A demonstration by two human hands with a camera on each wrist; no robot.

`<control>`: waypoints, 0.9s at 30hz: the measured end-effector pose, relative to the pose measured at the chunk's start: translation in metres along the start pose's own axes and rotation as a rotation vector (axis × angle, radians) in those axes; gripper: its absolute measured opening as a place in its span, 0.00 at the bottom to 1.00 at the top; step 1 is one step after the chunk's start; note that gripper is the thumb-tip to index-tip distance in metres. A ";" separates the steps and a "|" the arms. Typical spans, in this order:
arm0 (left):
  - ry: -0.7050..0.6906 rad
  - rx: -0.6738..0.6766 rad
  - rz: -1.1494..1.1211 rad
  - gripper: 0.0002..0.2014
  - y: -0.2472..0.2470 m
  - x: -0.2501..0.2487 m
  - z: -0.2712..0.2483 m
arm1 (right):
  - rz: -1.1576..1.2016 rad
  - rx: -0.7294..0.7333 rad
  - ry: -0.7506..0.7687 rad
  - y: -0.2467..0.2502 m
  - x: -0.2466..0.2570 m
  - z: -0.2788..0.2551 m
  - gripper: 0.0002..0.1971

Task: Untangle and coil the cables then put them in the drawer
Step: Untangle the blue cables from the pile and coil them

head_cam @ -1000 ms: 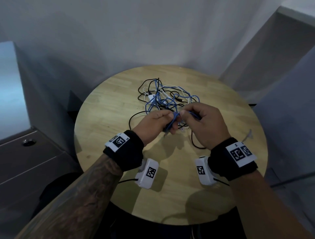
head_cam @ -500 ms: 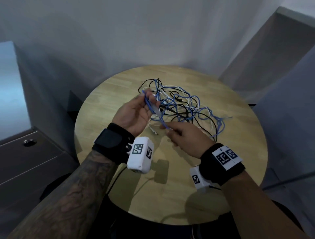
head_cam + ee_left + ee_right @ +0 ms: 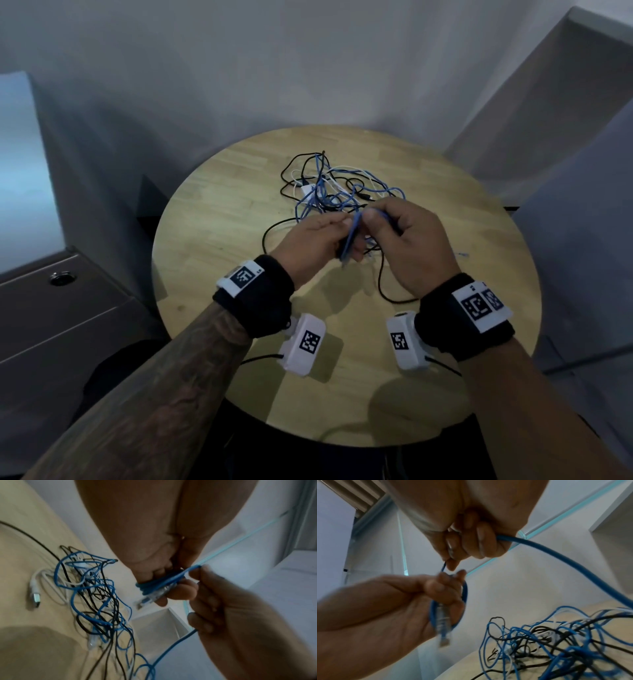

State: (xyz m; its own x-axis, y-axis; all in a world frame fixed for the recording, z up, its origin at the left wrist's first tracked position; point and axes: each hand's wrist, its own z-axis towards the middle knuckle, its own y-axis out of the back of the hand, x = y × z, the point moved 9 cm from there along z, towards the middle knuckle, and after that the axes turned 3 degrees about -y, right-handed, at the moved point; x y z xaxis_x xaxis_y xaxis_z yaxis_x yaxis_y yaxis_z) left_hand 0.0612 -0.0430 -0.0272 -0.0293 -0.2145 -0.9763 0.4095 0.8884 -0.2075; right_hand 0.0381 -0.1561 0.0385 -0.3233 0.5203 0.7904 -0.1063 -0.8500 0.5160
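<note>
Left hand [image 3: 317, 240], just left of the head view's centre, has its fingers curled round a few small loops of the blue cable [image 3: 161, 582], with a clear plug [image 3: 147, 600] sticking out below the fingers. Right hand [image 3: 407, 240], touching it at the fingertips, pinches the same blue cable and feeds it toward the loops; in the right wrist view the cable leaves my curled fingers [image 3: 477, 543] and sweeps down to the lower right of the frame.

Everything else sits in a tangle of cables [image 3: 335, 195] on the round wooden table [image 3: 219, 246], just above my hands in the head view: blue, black and white strands crossing each other. A white cable with a metal plug [image 3: 35, 596] lies at the left of the left wrist view.

I judge the task barely begun. Only a few turns of one cable are coiled (most of its length runs back into the heap), the black and white cables look untouched, and nothing is put away. A grey drawer unit [image 3: 61, 315] stands at the left edge of the head view, shut as far as I can tell.
</note>
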 end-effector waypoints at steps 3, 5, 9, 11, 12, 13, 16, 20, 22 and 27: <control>0.094 0.062 -0.182 0.14 -0.012 0.003 -0.004 | 0.007 -0.063 -0.067 0.008 -0.026 0.007 0.05; 0.114 0.093 -0.256 0.13 -0.016 0.002 -0.005 | 0.030 -0.042 -0.094 0.006 -0.040 0.010 0.05; 0.142 0.131 -0.490 0.11 -0.015 -0.007 -0.008 | 0.029 0.065 -0.097 -0.008 -0.048 0.009 0.10; 0.113 0.098 -0.653 0.12 -0.008 -0.013 -0.007 | -0.014 0.151 -0.069 -0.020 -0.042 0.005 0.10; 0.082 0.056 -0.708 0.12 -0.003 -0.015 -0.005 | -0.044 0.210 -0.067 -0.029 -0.039 0.001 0.11; 0.045 -0.003 -0.730 0.12 0.006 -0.015 -0.003 | -0.083 0.270 -0.071 -0.038 -0.036 -0.003 0.12; -0.054 -0.219 -0.706 0.11 0.035 -0.014 0.003 | -0.224 0.460 -0.092 -0.060 -0.034 -0.018 0.12; -0.150 -0.466 -0.516 0.08 0.077 -0.014 0.002 | -0.263 0.529 -0.005 -0.063 -0.012 -0.028 0.16; -0.187 -0.478 -0.218 0.08 0.077 -0.022 -0.001 | -0.211 0.428 0.062 -0.052 0.004 -0.023 0.16; -0.165 -0.173 0.315 0.12 0.024 -0.025 -0.002 | -0.085 0.051 0.071 -0.006 0.008 -0.002 0.06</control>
State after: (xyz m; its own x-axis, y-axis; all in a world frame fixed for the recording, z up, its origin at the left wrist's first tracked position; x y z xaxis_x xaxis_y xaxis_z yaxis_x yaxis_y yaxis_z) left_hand 0.0699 -0.0152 -0.0083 0.2259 0.0297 -0.9737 0.2147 0.9734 0.0795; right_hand 0.0339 -0.1467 0.0413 -0.3813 0.5814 0.7187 -0.0886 -0.7968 0.5977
